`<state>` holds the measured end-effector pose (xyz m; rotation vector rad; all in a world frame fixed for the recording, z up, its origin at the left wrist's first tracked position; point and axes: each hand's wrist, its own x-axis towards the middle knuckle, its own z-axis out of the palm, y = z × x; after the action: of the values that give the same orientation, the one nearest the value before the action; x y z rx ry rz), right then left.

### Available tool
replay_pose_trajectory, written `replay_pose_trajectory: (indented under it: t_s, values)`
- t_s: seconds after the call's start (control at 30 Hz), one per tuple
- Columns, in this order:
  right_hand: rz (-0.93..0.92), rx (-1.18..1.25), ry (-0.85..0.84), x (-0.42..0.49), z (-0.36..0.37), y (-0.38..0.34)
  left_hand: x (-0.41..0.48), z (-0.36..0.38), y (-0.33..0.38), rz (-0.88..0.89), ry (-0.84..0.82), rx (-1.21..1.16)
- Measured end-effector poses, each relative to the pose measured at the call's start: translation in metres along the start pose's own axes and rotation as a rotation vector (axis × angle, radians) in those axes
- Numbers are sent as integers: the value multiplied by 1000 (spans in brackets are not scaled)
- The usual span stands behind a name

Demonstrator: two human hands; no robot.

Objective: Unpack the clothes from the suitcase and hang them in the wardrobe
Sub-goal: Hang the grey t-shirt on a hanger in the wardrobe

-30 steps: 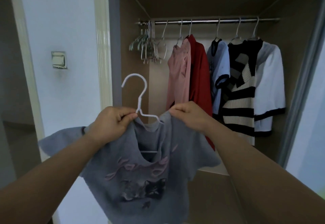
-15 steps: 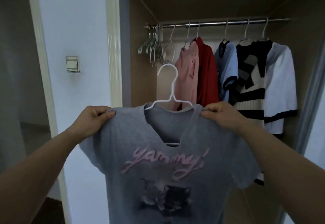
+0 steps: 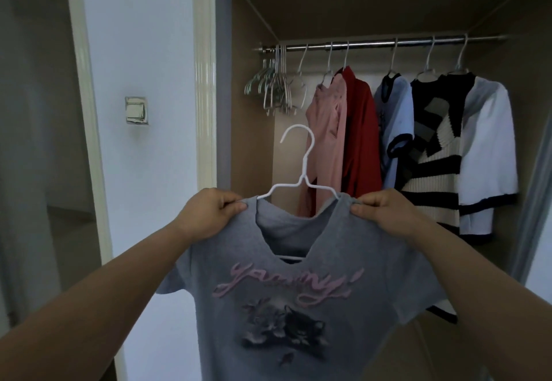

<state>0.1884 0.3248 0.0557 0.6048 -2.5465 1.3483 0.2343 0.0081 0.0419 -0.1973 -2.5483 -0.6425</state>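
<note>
A grey T-shirt (image 3: 292, 300) with pink lettering and a cat print hangs on a white wire hanger (image 3: 301, 165), held up in front of the open wardrobe. My left hand (image 3: 209, 213) pinches the shirt's left shoulder and my right hand (image 3: 385, 213) pinches its right shoulder, both beside the neckline. The hanger's hook stands upright below the metal rail (image 3: 373, 43). The suitcase is out of view.
On the rail hang a bunch of empty hangers (image 3: 276, 87) at the left, then a pink top (image 3: 325, 129), a red shirt (image 3: 360, 129), a blue shirt (image 3: 394, 123), a black-and-cream striped sweater (image 3: 433, 153) and a white top (image 3: 487, 147). A wall switch (image 3: 136, 110) and a doorway lie left.
The shirt went from bunched and tilted to spread flat on the hanger. My hands then slid inward from the sleeves' edges to the shoulders by the neckline, and the hanger's hook stands upright.
</note>
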Motion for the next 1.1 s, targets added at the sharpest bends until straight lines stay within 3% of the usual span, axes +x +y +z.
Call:
replay_pose_trajectory:
  t_s: [0.23,0.33,0.43,0.63,0.8,1.0,1.1]
  values:
    - [-12,-39,-37,-9,-5,6,8,9,7,8,15,-119]
    - [96,-3,51,-14,-25,29,8,4,-10,-14,56,-88]
    - [186,78,34,-16,-32,36,9,6,-16,-8,43,-102]
    - [-123,-489,-13,0,-7,11,16,12,-5,6,42,-158]
    - [-91,-304,24,7,-1,2,17,9,-5,26,-17,-139]
    - [25,-259,-244,1,5,-20,28,18,-1,-8,135,189]
    - [90,-211,-346,-9,3,-36,36,19,5,-108,144,147]
